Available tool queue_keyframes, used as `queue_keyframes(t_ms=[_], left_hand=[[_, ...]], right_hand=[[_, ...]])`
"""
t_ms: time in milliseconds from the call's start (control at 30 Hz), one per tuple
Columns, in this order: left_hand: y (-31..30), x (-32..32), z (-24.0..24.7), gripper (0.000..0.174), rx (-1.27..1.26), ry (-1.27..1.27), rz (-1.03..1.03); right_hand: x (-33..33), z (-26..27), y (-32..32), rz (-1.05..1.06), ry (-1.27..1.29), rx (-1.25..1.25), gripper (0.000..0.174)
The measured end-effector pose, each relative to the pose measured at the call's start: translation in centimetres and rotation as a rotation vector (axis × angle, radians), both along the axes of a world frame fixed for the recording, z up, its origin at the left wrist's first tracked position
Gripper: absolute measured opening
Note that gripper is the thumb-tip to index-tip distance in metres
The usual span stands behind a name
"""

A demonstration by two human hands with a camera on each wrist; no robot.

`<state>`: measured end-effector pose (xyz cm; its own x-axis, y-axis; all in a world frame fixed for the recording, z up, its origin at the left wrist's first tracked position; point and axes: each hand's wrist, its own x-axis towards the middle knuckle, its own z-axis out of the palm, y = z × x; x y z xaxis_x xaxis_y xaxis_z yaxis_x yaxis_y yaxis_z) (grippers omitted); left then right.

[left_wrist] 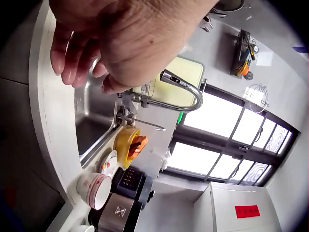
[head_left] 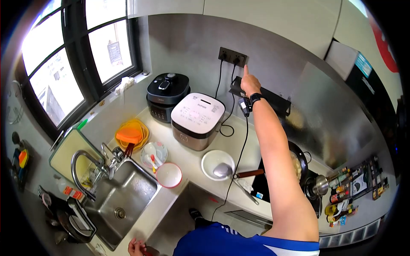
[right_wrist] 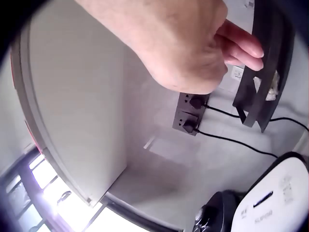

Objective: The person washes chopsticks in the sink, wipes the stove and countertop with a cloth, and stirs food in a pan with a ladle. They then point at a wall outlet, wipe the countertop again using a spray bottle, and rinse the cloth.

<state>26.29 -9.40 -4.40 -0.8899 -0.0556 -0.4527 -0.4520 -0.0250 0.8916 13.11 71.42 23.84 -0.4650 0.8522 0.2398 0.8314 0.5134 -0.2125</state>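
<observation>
My right hand (head_left: 250,83) is raised to the wall, index finger straight and its tip right at the lower right corner of a dark power outlet (head_left: 228,53). The other fingers are bent and hold nothing. Two black plugs (right_wrist: 189,124) sit in the outlet, their cords hanging down the wall; in the right wrist view the hand covers part of the outlet. Low by the counter's front edge, my left hand (head_left: 136,247) has loosely bent fingers around nothing. In the left wrist view it overlaps the steel sink (left_wrist: 89,125).
A white-lidded rice cooker (head_left: 198,111) and a black cooker (head_left: 167,91) stand below the outlet. A black wall shelf (head_left: 273,101) is beside the right hand. A white bowl with a ladle (head_left: 222,170), a red-rimmed bowl (head_left: 169,175) and a wok (head_left: 302,164) are on the counter.
</observation>
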Motion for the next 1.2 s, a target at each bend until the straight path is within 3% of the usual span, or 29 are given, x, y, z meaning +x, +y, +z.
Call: queue_keyframes(t_ms=[233,467,600,667,800,867,1000,1067,1100,1133,1200], left_hand=[[4.2,-2.1,4.1,0.035,-0.091,-0.144,0.006],[6.4,-4.6,2.6,0.039,-0.052,-0.158,0.013],[5.9,-5.6,0.9,0.041,-0.154,-0.161,-0.126],[7.2,-5.6,2.4,0.042,-0.148,-0.159,-0.103],[7.3,-5.7,1.4,0.039,-0.102,-0.141,-0.041],[6.6,-5.3,-0.5,0.036,-0.1,-0.096,0.014],[5.9,-4.3,-0.5,0.036,-0.095,-0.048,-0.021],[5.9,-4.0,-0.9,0.035,-0.053,-0.041,-0.023],[5.3,-3.8,-1.5,0.034,-0.063,-0.032,-0.053],[5.1,-3.7,-1.7,0.033,-0.063,-0.034,-0.048],[4.3,-3.2,-1.7,0.032,-0.068,-0.042,-0.033]], right_hand=[[-4.5,-0.7,7.4,-0.02,-0.129,0.199,0.072],[-5.6,-0.8,11.0,-0.019,-0.136,0.256,0.072],[-5.3,-0.7,11.7,-0.008,-0.159,0.262,0.07],[-5.4,-0.7,12.5,0.006,-0.181,0.267,0.07],[-6.2,-0.9,13.1,0.016,-0.117,0.236,0.077],[-6.4,1.3,8.2,0.005,0.092,-0.042,0.083],[-8.2,0.6,2.6,0.321,0.364,-0.307,0.074],[-7.6,1.1,-5.1,0.53,0.326,-0.406,0.062],[-5.7,0.9,-12.3,0.979,0.331,-0.383,0.054],[-6.4,-0.7,-15.0,1.207,0.267,-0.321,0.047],[-4.3,-3.1,-23.8,1.531,0.205,-0.588,0.045]])
